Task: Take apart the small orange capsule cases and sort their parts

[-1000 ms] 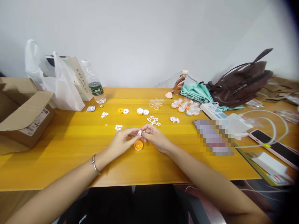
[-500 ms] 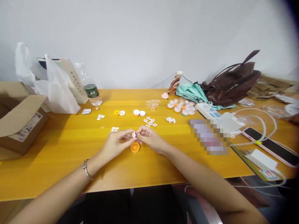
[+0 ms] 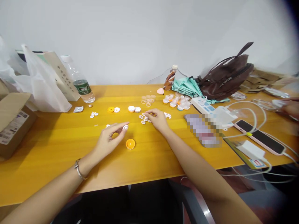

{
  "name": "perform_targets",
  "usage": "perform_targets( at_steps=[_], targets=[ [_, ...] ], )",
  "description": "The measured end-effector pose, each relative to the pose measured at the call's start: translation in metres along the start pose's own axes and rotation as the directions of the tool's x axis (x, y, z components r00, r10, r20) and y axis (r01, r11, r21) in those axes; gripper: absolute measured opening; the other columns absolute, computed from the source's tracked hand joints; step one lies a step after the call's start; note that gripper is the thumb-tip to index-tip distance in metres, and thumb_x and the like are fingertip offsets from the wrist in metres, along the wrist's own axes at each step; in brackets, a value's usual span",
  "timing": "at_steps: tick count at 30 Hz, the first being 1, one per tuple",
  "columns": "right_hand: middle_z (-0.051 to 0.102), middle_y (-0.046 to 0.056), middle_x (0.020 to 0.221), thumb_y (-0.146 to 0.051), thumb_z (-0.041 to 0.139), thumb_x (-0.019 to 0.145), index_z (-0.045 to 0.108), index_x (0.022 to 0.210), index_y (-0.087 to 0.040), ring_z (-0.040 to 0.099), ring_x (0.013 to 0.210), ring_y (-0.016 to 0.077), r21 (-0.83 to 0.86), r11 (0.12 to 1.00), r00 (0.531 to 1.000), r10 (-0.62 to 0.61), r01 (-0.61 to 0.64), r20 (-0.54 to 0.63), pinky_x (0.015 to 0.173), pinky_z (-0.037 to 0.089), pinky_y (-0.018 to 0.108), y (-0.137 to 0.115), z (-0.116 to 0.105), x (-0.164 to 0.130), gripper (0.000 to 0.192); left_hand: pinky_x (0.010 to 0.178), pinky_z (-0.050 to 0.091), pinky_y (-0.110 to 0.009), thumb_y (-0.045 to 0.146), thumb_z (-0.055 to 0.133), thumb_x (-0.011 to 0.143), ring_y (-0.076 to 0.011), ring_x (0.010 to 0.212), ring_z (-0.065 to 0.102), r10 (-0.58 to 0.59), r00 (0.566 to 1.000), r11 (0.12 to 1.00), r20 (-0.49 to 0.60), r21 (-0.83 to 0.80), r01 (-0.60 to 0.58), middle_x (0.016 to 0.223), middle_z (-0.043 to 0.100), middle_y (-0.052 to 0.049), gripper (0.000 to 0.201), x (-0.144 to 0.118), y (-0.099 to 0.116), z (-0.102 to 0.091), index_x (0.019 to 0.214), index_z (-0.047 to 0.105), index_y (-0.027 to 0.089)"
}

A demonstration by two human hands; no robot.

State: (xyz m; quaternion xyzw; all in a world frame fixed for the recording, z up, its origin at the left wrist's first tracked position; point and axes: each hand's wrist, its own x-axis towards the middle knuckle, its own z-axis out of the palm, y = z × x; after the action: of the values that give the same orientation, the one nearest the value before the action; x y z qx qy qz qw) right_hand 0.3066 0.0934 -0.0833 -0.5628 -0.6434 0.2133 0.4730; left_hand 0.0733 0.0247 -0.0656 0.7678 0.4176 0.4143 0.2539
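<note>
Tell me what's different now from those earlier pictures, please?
The right hand has parted from the left hand and moved forward and to the right, its fingertips now at the white openwork pieces; whether it has taken one can't be told. The left hand still pinches the small white piece. The orange cup and water bottle stayed put.

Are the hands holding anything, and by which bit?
The left hand pinches a small white piece, its gripped part unclear. Whether the right hand holds anything cannot be told.
</note>
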Motion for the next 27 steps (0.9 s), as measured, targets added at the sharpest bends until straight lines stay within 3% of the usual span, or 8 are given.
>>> perform_targets(
  at_steps=[3,7,11,16,18,20,24,27],
  targets=[
    [0.062,0.004,0.079,-0.032,0.061,0.074,0.071,0.076,-0.021,0.053,0.077,0.0167,-0.139,0.989,0.999,-0.040,0.042,0.017,0.076,0.041,0.033,0.007,0.003,0.002,0.015,0.073,0.043,-0.026,0.029,0.050,0.086,-0.0120,0.072,0.054,0.002,1.000,0.999,0.018,0.037,-0.003,0.076,0.057,-0.002,0.033,0.001,0.002,0.000,0.117,0.058,0.022],
    [0.058,0.005,0.079,-0.034,0.063,0.074,0.073,0.081,-0.023,0.051,0.078,0.0175,-0.198,0.979,0.998,-0.038,0.048,0.053,0.077,0.040,0.034,0.012,0.006,0.004,0.016,0.074,0.044,-0.026,0.030,0.048,0.087,-0.0123,0.074,0.054,-0.018,0.998,1.000,0.063,0.018,0.017,0.079,0.058,-0.002,0.035,0.001,0.002,0.002,0.120,0.056,0.023],
    [0.055,0.005,0.079,-0.032,0.064,0.074,0.073,0.083,-0.024,0.049,0.077,0.0169,-0.191,0.981,0.997,-0.023,0.037,0.076,0.077,0.040,0.033,0.012,0.007,0.002,0.015,0.075,0.047,-0.025,0.031,0.051,0.085,-0.0111,0.073,0.058,-0.104,0.991,0.985,0.089,-0.131,0.115,0.087,0.062,-0.003,0.033,0.000,0.004,0.004,0.116,0.058,0.021],
    [0.054,0.006,0.087,-0.033,0.067,0.070,0.073,0.084,-0.025,0.048,0.088,0.0211,-0.201,0.979,1.000,-0.020,0.024,0.021,0.085,0.037,0.037,-0.004,0.003,-0.004,0.017,0.074,0.048,-0.022,0.029,0.056,0.082,-0.0095,0.073,0.059,-0.188,0.974,0.929,0.128,-0.299,0.218,0.082,0.062,-0.001,0.036,0.002,0.007,0.004,0.117,0.054,0.018],
    [0.056,0.005,0.087,-0.034,0.065,0.072,0.071,0.083,-0.024,0.050,0.088,0.0199,-0.118,0.992,0.999,-0.038,0.042,0.032,0.083,0.038,0.036,-0.017,0.001,-0.010,0.016,0.074,0.048,-0.022,0.028,0.056,0.082,-0.0091,0.072,0.058,-0.190,0.972,0.912,0.141,-0.340,0.228,0.080,0.061,-0.001,0.035,0.003,0.007,0.004,0.115,0.054,0.018],
    [0.058,0.004,0.084,-0.035,0.059,0.078,0.069,0.083,-0.021,0.052,0.081,0.0165,0.059,0.996,0.986,-0.078,0.070,0.149,0.077,0.040,0.032,-0.034,-0.001,-0.019,0.018,0.074,0.048,-0.023,0.027,0.057,0.081,-0.0092,0.072,0.058,-0.190,0.970,0.902,0.150,-0.364,0.233,0.080,0.061,-0.001,0.033,0.003,0.007,0.004,0.113,0.054,0.017],
    [0.059,0.000,0.076,-0.037,0.056,0.080,0.063,0.089,-0.020,0.052,0.069,0.0118,0.338,0.937,0.862,-0.239,0.084,0.447,0.065,0.040,0.026,-0.060,0.001,-0.042,0.020,0.079,0.049,-0.027,0.027,0.057,0.082,-0.0118,0.080,0.060,-0.146,0.970,0.887,0.194,-0.409,0.215,0.086,0.064,-0.004,0.030,0.003,0.004,0.006,0.109,0.053,0.016],
    [0.056,-0.001,0.071,-0.034,0.057,0.079,0.059,0.087,-0.020,0.049,0.063,0.0102,0.368,0.924,0.828,-0.283,0.101,0.485,0.061,0.040,0.025,-0.066,0.004,-0.054,0.016,0.084,0.048,-0.030,0.027,0.056,0.082,-0.0131,0.084,0.061,-0.122,0.960,0.878,0.253,-0.424,0.223,0.093,0.064,-0.006,0.029,0.002,0.004,0.007,0.109,0.051,0.016]
  ],
)
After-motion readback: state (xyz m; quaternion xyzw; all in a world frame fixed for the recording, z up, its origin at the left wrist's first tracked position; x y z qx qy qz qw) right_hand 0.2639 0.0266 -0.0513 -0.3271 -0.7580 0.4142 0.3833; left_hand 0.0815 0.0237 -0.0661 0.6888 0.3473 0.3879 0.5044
